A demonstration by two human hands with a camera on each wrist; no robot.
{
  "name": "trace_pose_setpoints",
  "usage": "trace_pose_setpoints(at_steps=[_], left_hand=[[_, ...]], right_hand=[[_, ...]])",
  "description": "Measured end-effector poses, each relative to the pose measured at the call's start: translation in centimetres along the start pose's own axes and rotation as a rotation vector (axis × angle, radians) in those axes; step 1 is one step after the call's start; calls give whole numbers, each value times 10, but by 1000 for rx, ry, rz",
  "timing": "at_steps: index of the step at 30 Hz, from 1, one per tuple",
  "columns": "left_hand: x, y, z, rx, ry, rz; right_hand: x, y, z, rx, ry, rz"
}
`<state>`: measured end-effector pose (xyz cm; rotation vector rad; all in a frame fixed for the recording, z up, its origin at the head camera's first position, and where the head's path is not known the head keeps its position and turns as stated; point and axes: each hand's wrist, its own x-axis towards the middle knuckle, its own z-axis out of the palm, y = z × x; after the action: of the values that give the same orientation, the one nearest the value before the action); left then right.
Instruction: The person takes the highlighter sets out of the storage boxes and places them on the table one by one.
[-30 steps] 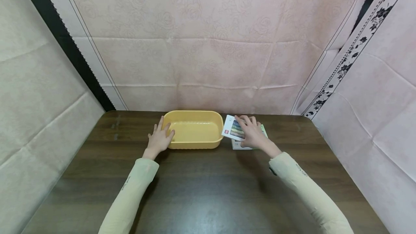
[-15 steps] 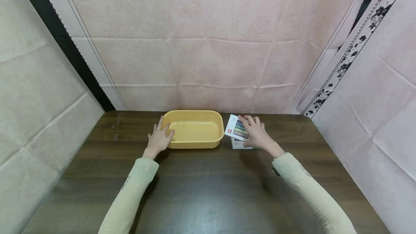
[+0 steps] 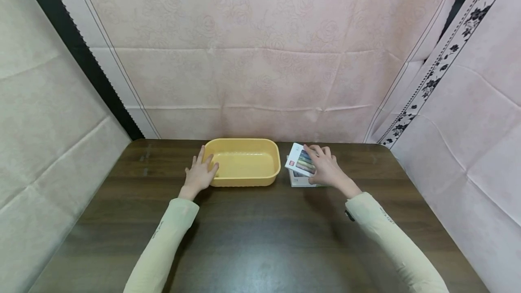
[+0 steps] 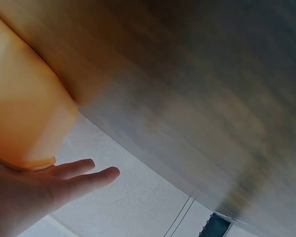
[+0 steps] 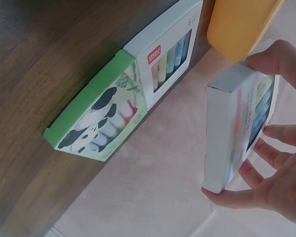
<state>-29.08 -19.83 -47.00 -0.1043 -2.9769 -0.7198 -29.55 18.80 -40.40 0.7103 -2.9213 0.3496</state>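
My left hand (image 3: 199,175) rests with fingers spread on the left rim of a yellow plastic basin (image 3: 244,181). In the left wrist view two fingers of that hand (image 4: 44,192) stretch past the basin's edge (image 4: 27,94). A flat white box of coloured pens (image 3: 299,160) is held by my right hand (image 3: 329,171), thumb and fingertips at its edges. Seen from the right wrist, the held box (image 5: 222,136) hangs apart from a second white pen box (image 5: 170,54). Beside that one lies a green box with a panda picture (image 5: 101,111).
The dark wooden table (image 3: 252,238) stretches in front of the basin and boxes. Pale patterned cloth (image 3: 252,80) hangs right behind the table's back edge, with more cloth at both sides.
My right hand has shifted slightly to the right with the white pen box, away from the basin. The green box, partly visible before in the head view, is now covered. The left hand stays put.
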Motion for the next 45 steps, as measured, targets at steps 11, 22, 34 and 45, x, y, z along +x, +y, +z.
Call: trace_pose_setpoints(at_steps=[11, 22, 34, 45], left_hand=[[-1, 1, 0, -3, -3, -2], [0, 1, -1, -5, -4, -2], [0, 0, 2, -7, 2, 0], [0, 1, 0, 7, -7, -5]], right_hand=[[-4, 5, -1, 2, 14, 25], [-6, 16, -1, -11, 29, 57], [-10, 23, 0, 6, 13, 96], [-14, 34, 4, 18, 8, 135]])
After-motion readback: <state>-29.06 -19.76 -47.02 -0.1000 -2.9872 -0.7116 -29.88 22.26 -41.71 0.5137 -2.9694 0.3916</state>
